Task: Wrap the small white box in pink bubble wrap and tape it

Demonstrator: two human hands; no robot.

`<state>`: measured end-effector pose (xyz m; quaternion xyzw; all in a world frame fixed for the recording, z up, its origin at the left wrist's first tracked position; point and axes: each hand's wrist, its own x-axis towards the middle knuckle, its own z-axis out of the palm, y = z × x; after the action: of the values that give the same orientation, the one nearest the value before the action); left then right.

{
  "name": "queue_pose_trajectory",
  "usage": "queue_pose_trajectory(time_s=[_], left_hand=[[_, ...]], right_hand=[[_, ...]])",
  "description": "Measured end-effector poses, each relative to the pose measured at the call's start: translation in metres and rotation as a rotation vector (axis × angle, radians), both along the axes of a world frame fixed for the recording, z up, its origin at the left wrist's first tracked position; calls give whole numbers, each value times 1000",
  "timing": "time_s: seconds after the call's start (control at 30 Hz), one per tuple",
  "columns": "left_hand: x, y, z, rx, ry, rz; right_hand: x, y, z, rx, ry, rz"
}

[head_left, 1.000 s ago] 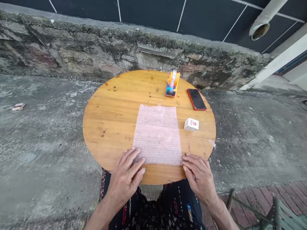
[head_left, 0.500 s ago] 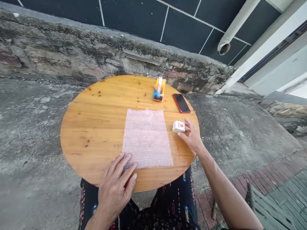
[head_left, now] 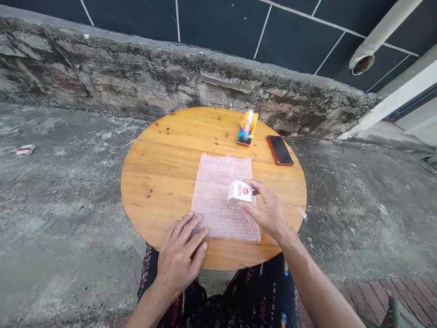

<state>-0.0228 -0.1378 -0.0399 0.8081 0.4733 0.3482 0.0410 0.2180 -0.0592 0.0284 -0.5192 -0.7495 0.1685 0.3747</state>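
Above the bubble wrap (head_left: pixel 213 196), my right hand (head_left: pixel 268 209) is pinching the small white box (head_left: pixel 240 191) by its right end, while my left hand (head_left: pixel 180 250), flat and empty, is resting on the sheet's near left corner, probably steadying it, tape dispenser (head_left: pixel 247 128) and phone (head_left: pixel 280 150) sitting beyond, blocking neither.

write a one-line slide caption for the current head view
Right hand holds a small white box above a pink bubble-wrap sheet; left hand rests on the sheet's near-left corner.
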Motion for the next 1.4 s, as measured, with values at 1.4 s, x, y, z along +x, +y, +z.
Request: queue_pose_trajectory(time_s=[1.4], left_hand=[[3, 0, 3, -47, -25, 38]], right_hand=[[-9, 11, -46, 7, -235, 79]])
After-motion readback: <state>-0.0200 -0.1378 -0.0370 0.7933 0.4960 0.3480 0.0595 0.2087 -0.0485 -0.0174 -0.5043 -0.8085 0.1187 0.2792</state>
